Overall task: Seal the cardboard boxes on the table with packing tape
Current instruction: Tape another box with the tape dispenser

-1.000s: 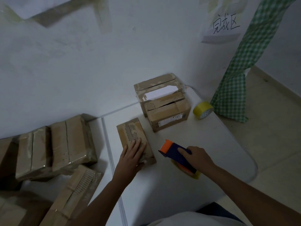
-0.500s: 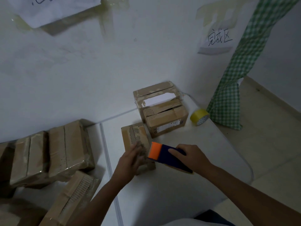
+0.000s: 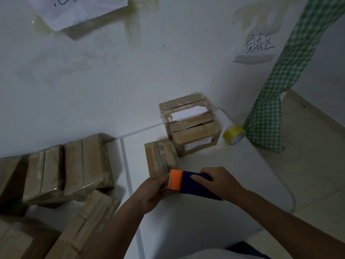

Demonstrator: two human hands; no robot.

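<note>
A white wall (image 3: 112,81) carrying 2 taped paper signs (image 3: 259,47) backs a white table (image 3: 214,212), with a green checked cloth (image 3: 270,101) hanging at 2 o'clock over a pale tiled floor (image 3: 317,165). Taped boxes (image 3: 82,165) lie piled at 9 o'clock, 2 stacked boxes (image 3: 194,135) stand at 12 o'clock beside a yellow tape roll (image 3: 234,135). At centre the small cardboard box (image 3: 160,157) lies flat on the table; the right hand (image 3: 218,182) grips the blue-and-orange tape dispenser (image 3: 188,183) at its near end, while the left hand (image 3: 155,191), fingers curled, pinches at the dispenser's orange end.

You have two paper sheets taped to the white wall (image 3: 93,86): a handwritten sign (image 3: 256,48) at right, another sheet (image 3: 78,10) top left. A green checked cloth (image 3: 280,75) hangs beside the sign, reaching the pale floor (image 3: 313,156)
</note>
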